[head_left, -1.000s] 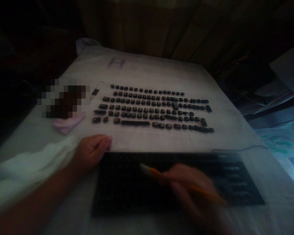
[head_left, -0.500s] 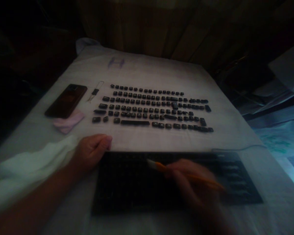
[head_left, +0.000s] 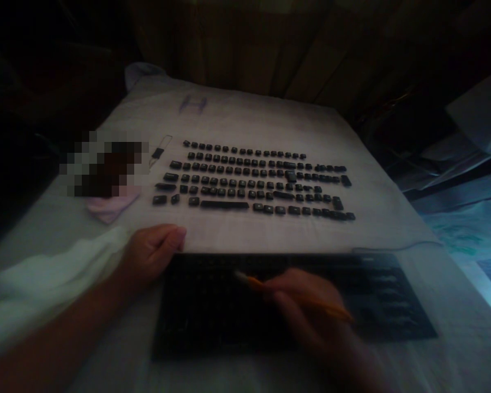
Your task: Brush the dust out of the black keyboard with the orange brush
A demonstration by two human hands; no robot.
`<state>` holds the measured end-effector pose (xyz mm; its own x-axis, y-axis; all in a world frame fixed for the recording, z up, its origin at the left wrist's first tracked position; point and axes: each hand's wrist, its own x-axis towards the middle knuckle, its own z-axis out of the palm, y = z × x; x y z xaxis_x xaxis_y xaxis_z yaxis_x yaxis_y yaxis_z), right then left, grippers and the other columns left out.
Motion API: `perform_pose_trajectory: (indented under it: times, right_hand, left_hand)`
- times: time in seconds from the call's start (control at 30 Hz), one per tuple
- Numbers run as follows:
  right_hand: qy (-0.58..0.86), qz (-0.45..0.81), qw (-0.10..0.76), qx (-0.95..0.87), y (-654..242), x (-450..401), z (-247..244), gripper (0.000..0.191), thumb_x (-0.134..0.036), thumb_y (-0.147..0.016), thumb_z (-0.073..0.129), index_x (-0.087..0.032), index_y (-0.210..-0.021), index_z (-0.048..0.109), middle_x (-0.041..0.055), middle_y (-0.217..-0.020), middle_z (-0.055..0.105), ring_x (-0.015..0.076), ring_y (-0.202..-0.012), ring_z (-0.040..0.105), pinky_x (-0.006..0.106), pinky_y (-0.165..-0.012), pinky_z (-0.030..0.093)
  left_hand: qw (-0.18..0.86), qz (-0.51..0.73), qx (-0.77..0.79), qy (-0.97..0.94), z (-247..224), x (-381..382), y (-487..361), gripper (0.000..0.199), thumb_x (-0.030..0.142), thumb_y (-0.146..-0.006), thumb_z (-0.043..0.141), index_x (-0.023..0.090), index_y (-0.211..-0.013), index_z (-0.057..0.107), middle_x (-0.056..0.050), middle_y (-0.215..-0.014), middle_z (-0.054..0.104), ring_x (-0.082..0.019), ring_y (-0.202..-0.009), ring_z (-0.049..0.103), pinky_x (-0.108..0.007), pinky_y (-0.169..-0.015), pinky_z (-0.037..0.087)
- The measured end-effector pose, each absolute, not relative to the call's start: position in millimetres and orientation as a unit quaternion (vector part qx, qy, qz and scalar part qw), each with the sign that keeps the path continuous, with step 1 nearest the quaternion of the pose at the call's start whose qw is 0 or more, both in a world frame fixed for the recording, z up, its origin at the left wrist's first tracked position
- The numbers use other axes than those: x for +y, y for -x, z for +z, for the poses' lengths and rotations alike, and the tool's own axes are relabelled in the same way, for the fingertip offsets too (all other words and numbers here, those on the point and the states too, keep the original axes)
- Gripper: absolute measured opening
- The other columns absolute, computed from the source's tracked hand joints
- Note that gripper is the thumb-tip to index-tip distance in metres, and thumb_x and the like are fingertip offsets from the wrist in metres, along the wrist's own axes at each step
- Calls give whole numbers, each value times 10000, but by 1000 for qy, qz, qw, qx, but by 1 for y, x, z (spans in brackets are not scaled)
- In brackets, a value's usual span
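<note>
A black keyboard base (head_left: 213, 327) with its keycaps off lies flat in front of me. In my right hand (head_left: 311, 300) is a small paintbrush (head_left: 256, 283) with an orange handle. Its pale bristle tip is over the upper middle of the keyboard base, and the dim blur hides whether it touches. My left hand (head_left: 155, 248) is curled closed at the upper left corner of the base. What its fingers hold, if anything, is hidden.
Several rows of loose black keycaps (head_left: 225, 205) lie beyond the base. At left are a pixelated dark object (head_left: 112, 169), a pink cloth (head_left: 112, 207), a wire tool with a black grip (head_left: 157, 153) and a white cloth (head_left: 65, 267). A cable (head_left: 393, 247) runs off to the right.
My right hand and the paintbrush have shifted left across the keyboard base. My left hand stays at the corner. The phone at left is now pixelated.
</note>
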<state>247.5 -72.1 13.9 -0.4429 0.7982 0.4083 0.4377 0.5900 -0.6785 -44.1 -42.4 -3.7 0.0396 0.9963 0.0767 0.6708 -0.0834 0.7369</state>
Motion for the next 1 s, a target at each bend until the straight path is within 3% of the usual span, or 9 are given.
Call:
perform_pose_trajectory:
  times: [0.4, 1.0]
  right_hand:
    - [384, 217, 408, -799, -258, -72, 13, 157, -123, -925, 542, -226, -969, 652, 1, -706, 715, 164, -565, 677, 277, -509, 526]
    - [396, 213, 354, -820, -253, -71, 10, 153, -162, -959, 525, -186, -913, 669, -3, -675, 690, 133, -533, 643, 244, -504, 499]
  left_hand:
    - [260, 329, 609, -674, -8, -41, 44, 411, 437, -890, 437, 210, -559, 524, 39, -485, 501, -126, -460, 497, -250, -493, 403]
    - [262, 324, 606, -678, -4, -42, 43, 410, 421, -896, 435, 209, -556, 521, 40, -484, 500, -124, -460, 495, -247, -489, 394]
